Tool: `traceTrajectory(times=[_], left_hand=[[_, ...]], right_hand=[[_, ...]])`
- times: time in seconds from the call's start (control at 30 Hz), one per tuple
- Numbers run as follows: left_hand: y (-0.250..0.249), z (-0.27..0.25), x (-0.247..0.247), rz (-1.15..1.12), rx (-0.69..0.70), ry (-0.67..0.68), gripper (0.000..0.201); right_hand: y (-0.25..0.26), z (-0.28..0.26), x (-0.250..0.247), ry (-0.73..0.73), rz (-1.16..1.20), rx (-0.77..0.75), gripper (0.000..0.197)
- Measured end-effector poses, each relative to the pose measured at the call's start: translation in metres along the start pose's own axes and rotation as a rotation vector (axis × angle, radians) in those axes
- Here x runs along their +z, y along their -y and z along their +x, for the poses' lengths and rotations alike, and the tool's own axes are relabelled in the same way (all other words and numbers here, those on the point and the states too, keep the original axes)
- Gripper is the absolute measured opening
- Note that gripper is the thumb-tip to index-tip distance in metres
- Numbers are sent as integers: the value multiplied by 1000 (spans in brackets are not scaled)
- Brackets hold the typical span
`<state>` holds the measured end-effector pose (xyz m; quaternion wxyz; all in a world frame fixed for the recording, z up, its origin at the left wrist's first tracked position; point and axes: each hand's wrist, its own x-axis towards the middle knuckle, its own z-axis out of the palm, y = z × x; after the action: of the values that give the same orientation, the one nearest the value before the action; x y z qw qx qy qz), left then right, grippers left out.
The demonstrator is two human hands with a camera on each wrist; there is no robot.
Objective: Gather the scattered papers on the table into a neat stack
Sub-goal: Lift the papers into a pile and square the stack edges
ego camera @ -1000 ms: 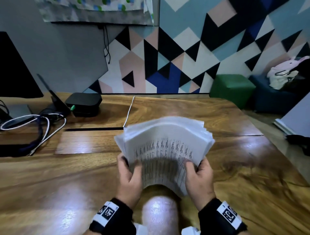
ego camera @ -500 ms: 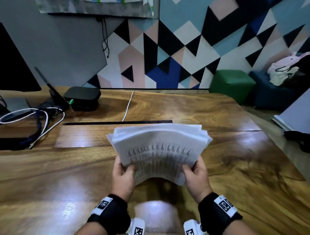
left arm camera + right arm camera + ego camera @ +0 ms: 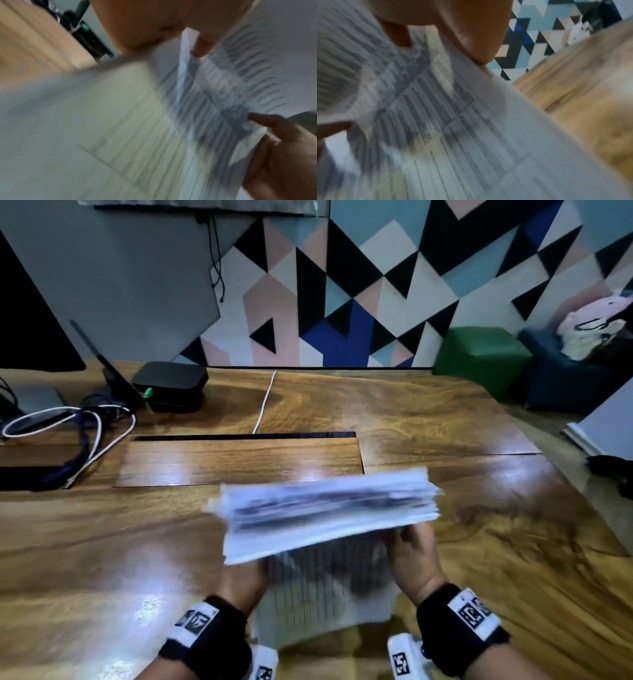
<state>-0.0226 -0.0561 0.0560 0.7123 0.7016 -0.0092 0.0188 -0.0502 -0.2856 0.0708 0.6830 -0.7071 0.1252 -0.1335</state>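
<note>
A thick stack of printed white papers point(image 3: 325, 508) is held above the wooden table point(image 3: 102, 542) in front of me, blurred by motion. Its upper edge tips forward, so the fanned sheet edges face the head view. My left hand point(image 3: 239, 580) grips the stack's lower left side, its fingers mostly hidden behind the sheets. My right hand point(image 3: 411, 553) grips the lower right side. In the left wrist view the printed papers point(image 3: 214, 101) fill the frame under my thumb. The right wrist view likewise shows the papers point(image 3: 453, 121) pinched under my right thumb.
A black box point(image 3: 169, 386) sits at the back left beside a tangle of white and dark cables point(image 3: 68, 433). A white cable point(image 3: 263, 402) runs into a long cable slot point(image 3: 239, 437). A green stool point(image 3: 479, 354) stands past the table's far right corner.
The stack has dropped lower and tipped forward, from nearly upright with the printed face showing to its edges facing me. Both hands moved down with it and kept their grip.
</note>
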Motion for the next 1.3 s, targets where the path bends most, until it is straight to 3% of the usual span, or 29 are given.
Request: traceTrajectory(times=[0.07, 0.2, 0.37, 0.43, 0.6, 0.73, 0.83, 0.9, 1.03, 1.17, 1.23, 1.3], left_hand=[[14, 4, 8, -78, -37, -54, 9], [2, 10, 21, -77, -23, -64, 22], [-18, 14, 21, -218, 95, -148, 27], [-12, 12, 15, -276, 75, -169, 29], [32, 4, 24, -141, -143, -218, 20], [13, 12, 10, -138, -78, -176, 21], [13, 21, 3, -60, -45, -177, 25], [23, 20, 11, -63, -146, -178, 23], [31, 23, 16, -83, -299, -169, 17], [52, 47, -10, -155, -443, -330, 17], [66, 53, -17, -235, -554, -366, 25], [75, 51, -18, -324, -672, -360, 33]], right_hand=[[-8, 4, 8, -44, -13, -19, 37], [2, 8, 15, -22, 36, -84, 20], [26, 0, 20, -20, 206, -238, 18], [22, -4, 18, 3, 220, -255, 15], [-29, -8, 31, -91, 69, -4, 31], [-16, 1, 23, -61, 65, -10, 12], [-12, 4, 12, 6, 53, 19, 22], [-23, 0, 17, 52, -39, 119, 29], [-22, 7, 20, 176, -127, 168, 22], [0, 33, -7, 282, -105, 222, 6], [-7, 34, -18, 298, -92, 349, 41], [-26, 27, -17, 242, 132, 534, 78]])
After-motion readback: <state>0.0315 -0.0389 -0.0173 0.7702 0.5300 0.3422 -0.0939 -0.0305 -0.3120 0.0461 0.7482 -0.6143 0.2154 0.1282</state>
